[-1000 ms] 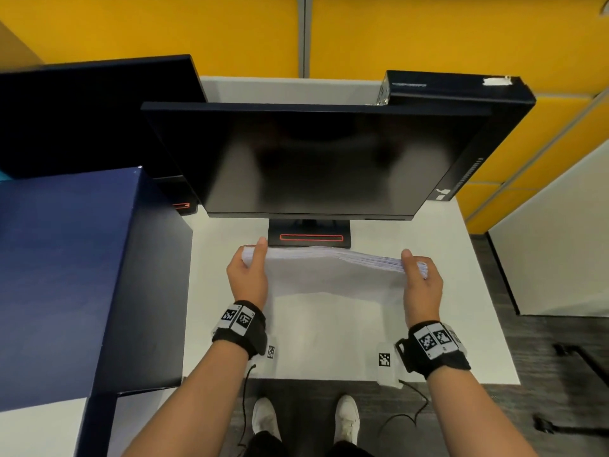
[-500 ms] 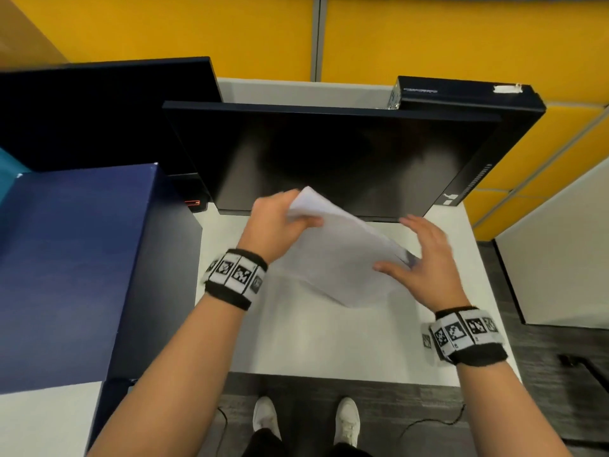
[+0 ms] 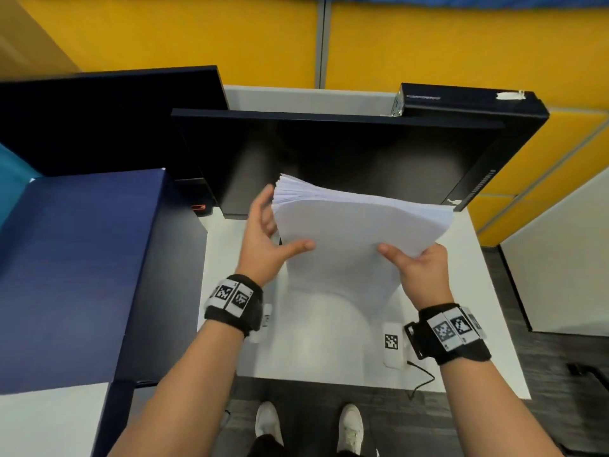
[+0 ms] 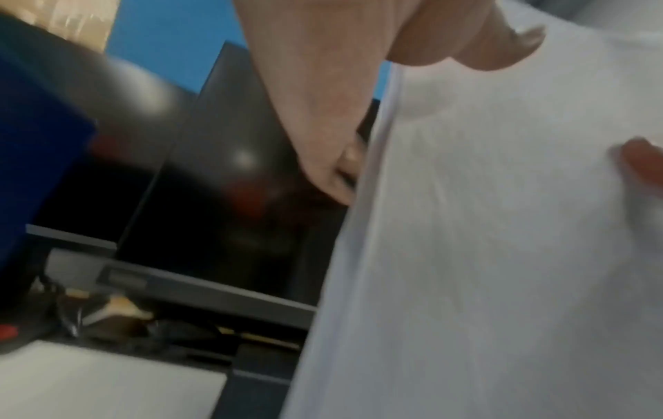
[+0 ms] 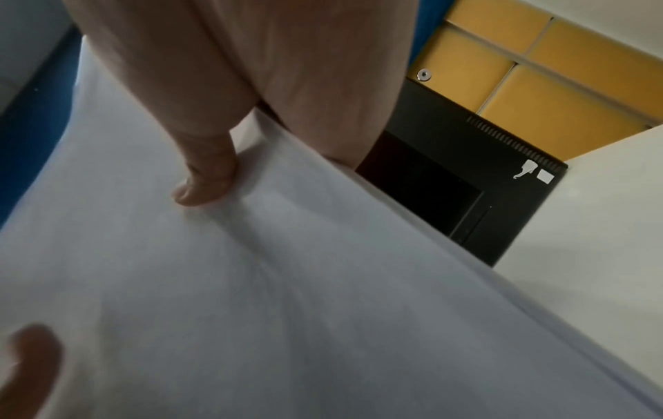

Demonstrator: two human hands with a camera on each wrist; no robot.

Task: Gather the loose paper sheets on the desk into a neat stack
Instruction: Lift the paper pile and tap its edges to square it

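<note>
A thick stack of white paper sheets (image 3: 356, 232) hangs tilted in the air above the white desk (image 3: 329, 344), just in front of the monitor. Its fanned upper edge points away from me. My left hand (image 3: 267, 239) holds the stack's left side, thumb on the near face and fingers behind the edge. My right hand (image 3: 421, 272) pinches the lower right corner, thumb on top. In the left wrist view the paper stack (image 4: 484, 255) fills the right half. In the right wrist view my thumb presses into the paper stack (image 5: 287, 283).
A black monitor (image 3: 329, 153) stands close behind the stack, with a second dark screen (image 3: 99, 117) at the back left. A large dark blue box (image 3: 75, 258) borders the desk's left side. A black computer case (image 3: 494, 107) stands at the back right.
The stack stood on its edge on the desk between both hands. It has since been lifted and turned, and both hands have shifted their hold to its left side and lower right corner.
</note>
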